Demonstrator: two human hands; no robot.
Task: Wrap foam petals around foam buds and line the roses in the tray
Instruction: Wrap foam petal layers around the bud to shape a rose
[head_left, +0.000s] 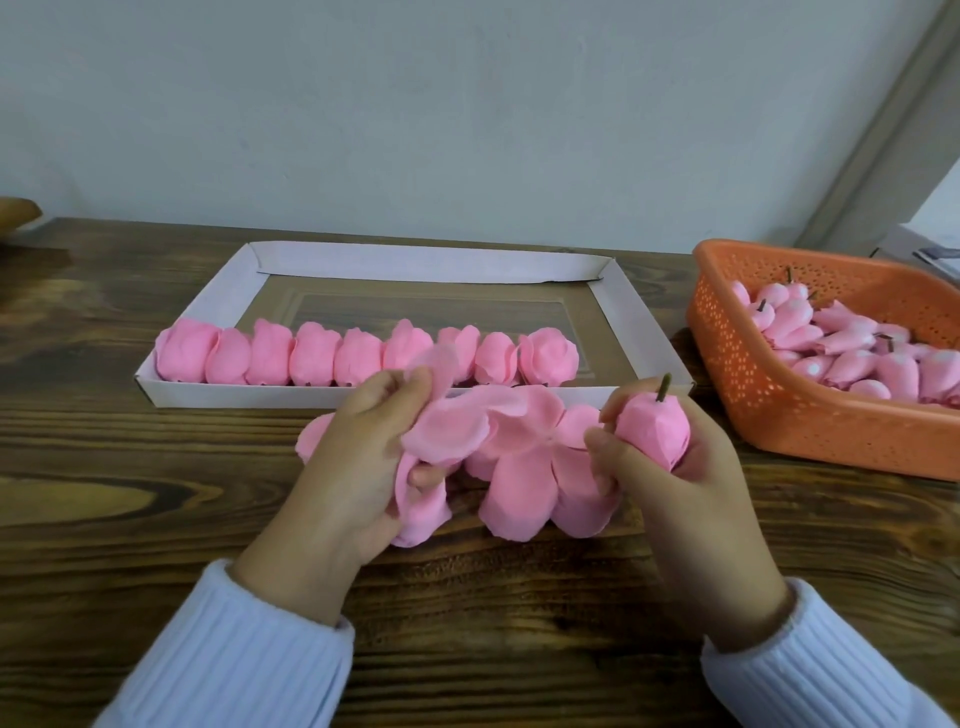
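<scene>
The right hand (670, 467) gripped a pink bud (653, 434), stem up, just in front of the tray (431, 265). The left hand (358, 452) pinched the loose end of a string of petals (524, 452) stretched between the two hands above the tabletop (156, 467). A row of roses (358, 353) lined the tray's near side. The petals looked thin and floppy — pulled too hard they might tear, and wound slackly the rose could unroll. More buds lay in the orange basket (779, 415).
</scene>
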